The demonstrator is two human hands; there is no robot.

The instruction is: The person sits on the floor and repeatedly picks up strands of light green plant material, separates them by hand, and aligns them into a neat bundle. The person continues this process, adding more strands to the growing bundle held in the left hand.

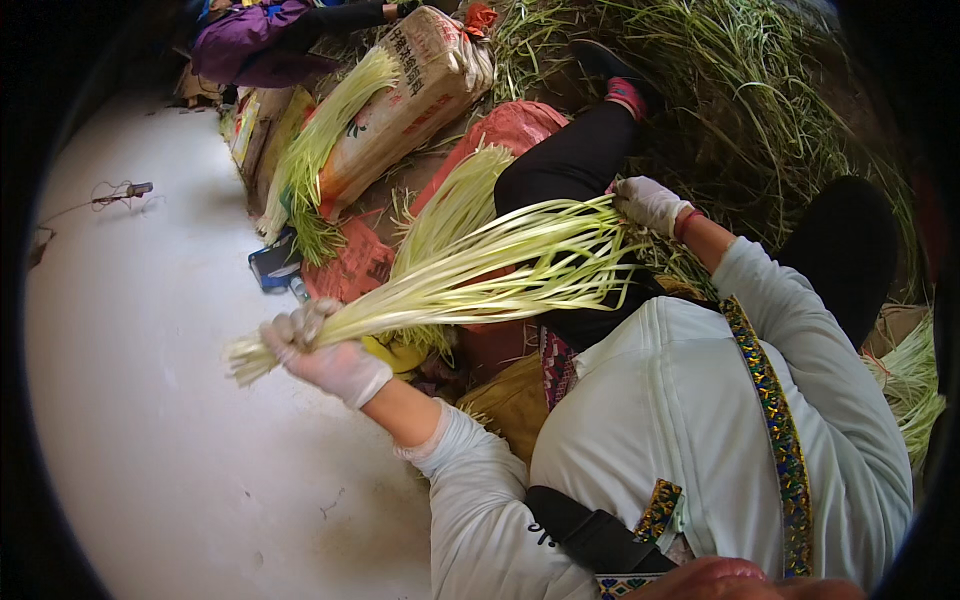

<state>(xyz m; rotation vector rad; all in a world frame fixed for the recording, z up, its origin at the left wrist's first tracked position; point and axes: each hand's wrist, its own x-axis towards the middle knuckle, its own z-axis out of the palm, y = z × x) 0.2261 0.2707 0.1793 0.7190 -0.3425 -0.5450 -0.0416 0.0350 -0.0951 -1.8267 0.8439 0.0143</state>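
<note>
A long bunch of pale yellow-green chives [470, 270] stretches across my lap, its white root ends at the left and its loose leaf tips at the right. My left hand [325, 352], in a thin whitish glove, is wrapped round the bunch near the root ends. Also gloved, my right hand [652, 205] is closed at the upper leaf tips, over my dark-trousered leg; its fingertips are partly hidden. Beneath the held bunch, a second heap of chives [455, 205] lies on a red plastic sack [515, 125].
More chives [345, 115] lie over a printed woven sack [415, 90] beyond. Green leaf waste [740, 90] covers the far right floor. A white wall [150, 350] stands at my left, with a dark blue device [273, 265] by it. Another person's purple sleeve [245, 45] shows at far left.
</note>
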